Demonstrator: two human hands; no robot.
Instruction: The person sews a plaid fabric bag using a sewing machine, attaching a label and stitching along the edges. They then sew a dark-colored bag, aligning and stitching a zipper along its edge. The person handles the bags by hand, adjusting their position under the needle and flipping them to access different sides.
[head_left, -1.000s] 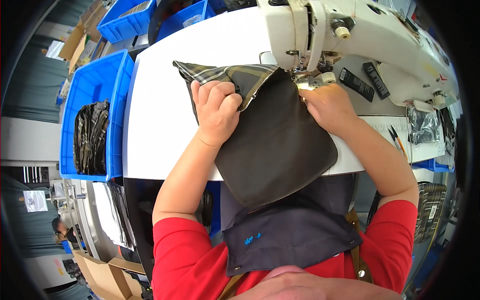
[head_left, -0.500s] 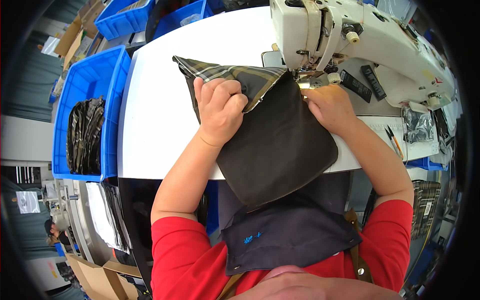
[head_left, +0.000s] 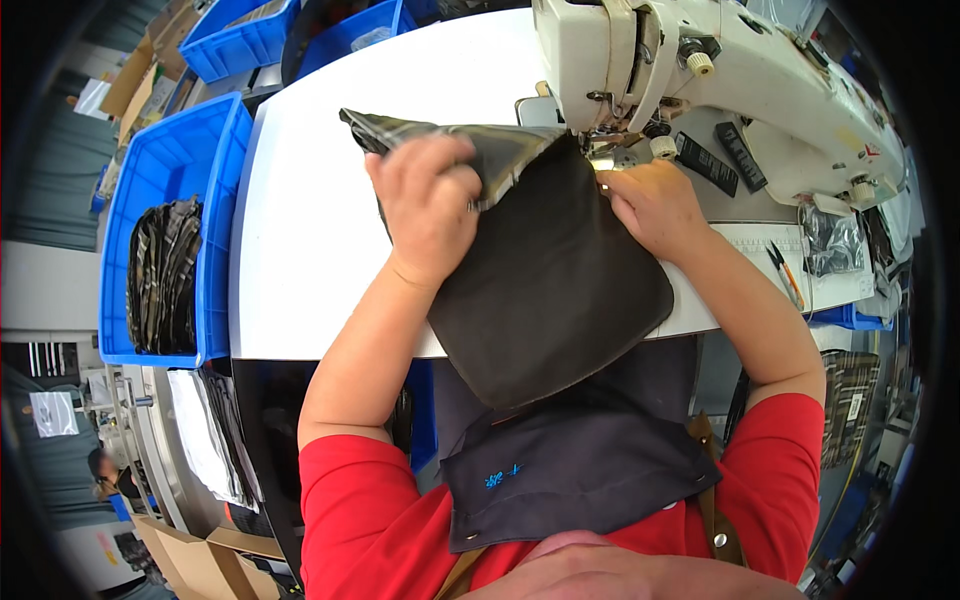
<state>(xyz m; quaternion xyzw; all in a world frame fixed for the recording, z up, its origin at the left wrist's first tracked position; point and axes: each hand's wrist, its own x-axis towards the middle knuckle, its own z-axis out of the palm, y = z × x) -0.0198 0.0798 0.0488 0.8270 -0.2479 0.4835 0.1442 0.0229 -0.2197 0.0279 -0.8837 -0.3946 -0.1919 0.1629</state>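
A dark fabric piece (head_left: 550, 290) with a plaid side lies under the sewing machine (head_left: 600, 70) and hangs over the table's front edge. Its upper left part is folded over, showing the plaid, blurred now. My left hand (head_left: 425, 210) is curled on that fold, closed on the cloth edge; its fingers are smeared by motion. Close by the presser foot, my right hand (head_left: 655, 205) pinches the right edge of the same piece. The needle area (head_left: 598, 150) is lit, and the needle itself is too small to make out.
A blue bin (head_left: 215, 230) with stacked plaid pieces (head_left: 165, 275) stands left of the white table (head_left: 300, 220). More blue bins (head_left: 240, 40) sit behind. Two dark labelled strips (head_left: 707, 165), thread snips (head_left: 785, 272) and a clear plastic bag (head_left: 832, 240) lie at the right.
My left hand has shifted slightly up and left, its fingers now blurred over the fold. My right hand stays at the presser foot. The whole view has shifted slightly.
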